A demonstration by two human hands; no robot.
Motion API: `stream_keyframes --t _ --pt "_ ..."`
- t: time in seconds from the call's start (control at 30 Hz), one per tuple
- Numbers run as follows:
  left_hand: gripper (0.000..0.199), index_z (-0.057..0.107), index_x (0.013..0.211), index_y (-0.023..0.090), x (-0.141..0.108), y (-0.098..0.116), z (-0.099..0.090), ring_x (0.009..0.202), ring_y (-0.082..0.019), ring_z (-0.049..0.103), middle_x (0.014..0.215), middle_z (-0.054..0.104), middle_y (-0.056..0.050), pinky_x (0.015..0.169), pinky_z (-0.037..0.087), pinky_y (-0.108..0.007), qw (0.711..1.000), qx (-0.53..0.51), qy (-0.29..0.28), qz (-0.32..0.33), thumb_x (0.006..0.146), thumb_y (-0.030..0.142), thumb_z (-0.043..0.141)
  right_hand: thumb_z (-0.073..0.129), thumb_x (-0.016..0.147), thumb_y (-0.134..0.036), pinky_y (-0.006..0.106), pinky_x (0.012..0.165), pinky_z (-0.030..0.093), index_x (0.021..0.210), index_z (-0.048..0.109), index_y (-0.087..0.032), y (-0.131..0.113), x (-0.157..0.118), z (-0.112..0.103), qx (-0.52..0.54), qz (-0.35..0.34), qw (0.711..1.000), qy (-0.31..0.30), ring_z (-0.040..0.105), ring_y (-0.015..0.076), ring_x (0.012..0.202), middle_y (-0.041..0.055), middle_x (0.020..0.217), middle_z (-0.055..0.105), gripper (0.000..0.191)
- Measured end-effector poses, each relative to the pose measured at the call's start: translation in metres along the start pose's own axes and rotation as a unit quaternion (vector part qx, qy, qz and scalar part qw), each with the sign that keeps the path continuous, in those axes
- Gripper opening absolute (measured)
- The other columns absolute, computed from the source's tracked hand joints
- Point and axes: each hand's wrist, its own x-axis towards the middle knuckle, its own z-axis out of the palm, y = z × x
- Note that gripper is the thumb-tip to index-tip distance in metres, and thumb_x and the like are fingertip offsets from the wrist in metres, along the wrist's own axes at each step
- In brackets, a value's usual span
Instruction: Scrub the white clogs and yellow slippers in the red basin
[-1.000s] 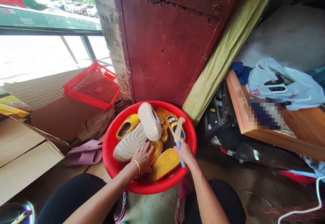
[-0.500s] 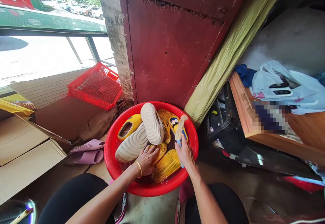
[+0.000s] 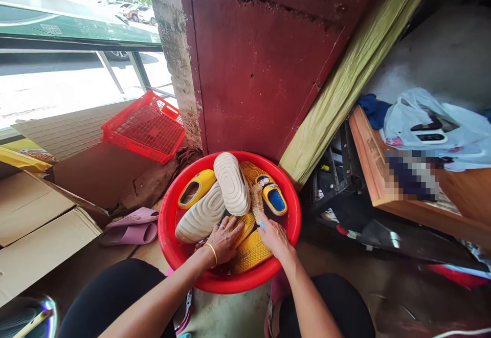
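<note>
A red basin (image 3: 167,246) holds several yellow slippers and two cream-soled shoes. My left hand (image 3: 224,242), with a ring and a gold bracelet, lies with fingers spread on a yellow slipper sole (image 3: 245,227). My right hand (image 3: 275,235) is closed round the blue handle of a brush (image 3: 257,205), whose pale bristles point away from me. Below the hands lies another yellow sole (image 3: 253,251). A yellow slipper with a blue inside (image 3: 275,200) sits at the basin's right. The cream soles (image 3: 231,184) face up at the centre and left.
Pink slippers (image 3: 130,227) and a cardboard box (image 3: 46,230) stand left of the basin. A red crate (image 3: 143,128) lies behind them. A maroon door (image 3: 261,72) rises behind the basin. On the right is a wooden surface (image 3: 470,189) with plastic bags.
My right hand has tilted the brush, and its bristles have moved left and nearer, off the blue-lined slipper. My left hand stays nearly in place. A white vehicle has appeared outside.
</note>
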Motion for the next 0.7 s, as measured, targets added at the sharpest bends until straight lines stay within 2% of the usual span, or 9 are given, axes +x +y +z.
stream_keyframes --t 0.2,0.4,0.7 --pt "0.097 0.029 0.160 0.028 0.0007 -0.0013 -0.0002 0.155 -0.043 0.016 0.171 0.019 -0.013 0.121 0.024 -0.062 1.000 0.001 -0.010 0.001 0.071 0.031 0.067 0.050 0.099 -0.026 0.035 0.096 0.047 0.161 0.031 -0.024 -0.0017 -0.0009 0.0003 -0.002 -0.011 1.000 0.002 0.068 0.0273 0.114 0.0130 0.119 0.072 0.065" --pt "0.098 0.028 0.160 0.028 0.0007 -0.0010 -0.0010 0.156 -0.043 0.014 0.171 0.018 -0.013 0.122 0.023 -0.061 1.000 0.009 -0.010 0.003 0.071 0.032 0.069 0.051 0.099 -0.027 0.037 0.095 0.048 0.160 0.033 -0.025 -0.0023 -0.0007 0.0024 -0.008 -0.006 1.000 0.005 0.069 0.0281 0.110 0.0124 0.115 0.073 0.063" --pt "0.098 0.027 0.160 0.030 0.0021 -0.0025 0.0006 0.156 -0.042 0.015 0.171 0.020 -0.011 0.122 0.023 -0.059 1.000 0.013 -0.010 0.000 0.071 0.036 0.069 0.048 0.101 -0.028 0.035 0.096 0.047 0.163 0.026 -0.026 -0.0036 0.0003 0.0020 -0.027 -0.006 1.000 -0.015 0.068 0.0256 0.112 0.0114 0.118 0.072 0.066"
